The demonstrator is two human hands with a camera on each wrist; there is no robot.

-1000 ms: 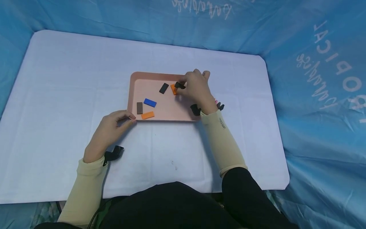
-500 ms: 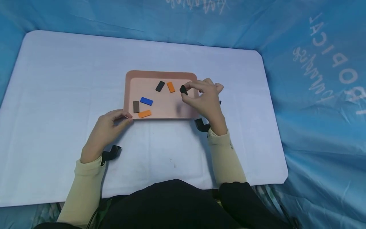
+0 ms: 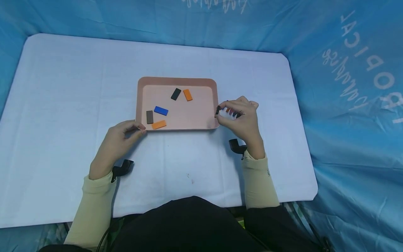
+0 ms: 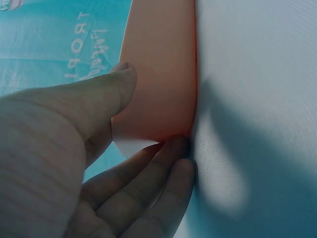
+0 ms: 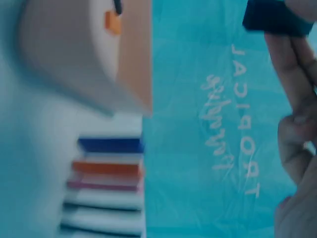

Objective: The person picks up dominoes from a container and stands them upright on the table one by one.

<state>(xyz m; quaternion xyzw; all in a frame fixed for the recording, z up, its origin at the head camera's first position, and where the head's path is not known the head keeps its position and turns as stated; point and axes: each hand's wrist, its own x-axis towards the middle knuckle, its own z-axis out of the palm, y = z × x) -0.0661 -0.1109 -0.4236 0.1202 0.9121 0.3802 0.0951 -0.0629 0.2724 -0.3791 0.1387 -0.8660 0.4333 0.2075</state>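
Observation:
My right hand (image 3: 245, 119) pinches a black domino block (image 5: 277, 19) between thumb and fingers, just past the right rim of a pink tray (image 3: 177, 81). My left hand (image 3: 118, 141) grips the tray's near left corner, with the thumb (image 4: 126, 79) against its wall. Inside the tray lie a black block (image 3: 176, 93), two orange blocks, one at the far side (image 3: 188, 95) and one at the near side (image 3: 158, 124), a blue block (image 3: 161, 111) and a grey-brown block (image 3: 149, 117).
To the right of the tray several thin blocks stand in a row, including a blue block (image 5: 111, 145) and an orange block (image 5: 106, 168); my right hand partly hides them in the head view. A white cloth (image 3: 75, 87) covers the table, and blue sheeting (image 3: 346, 140) surrounds it.
My right hand has carried the black block from over the far right of the tray rightward and nearer to me, past the rim. My left hand has stayed at its corner.

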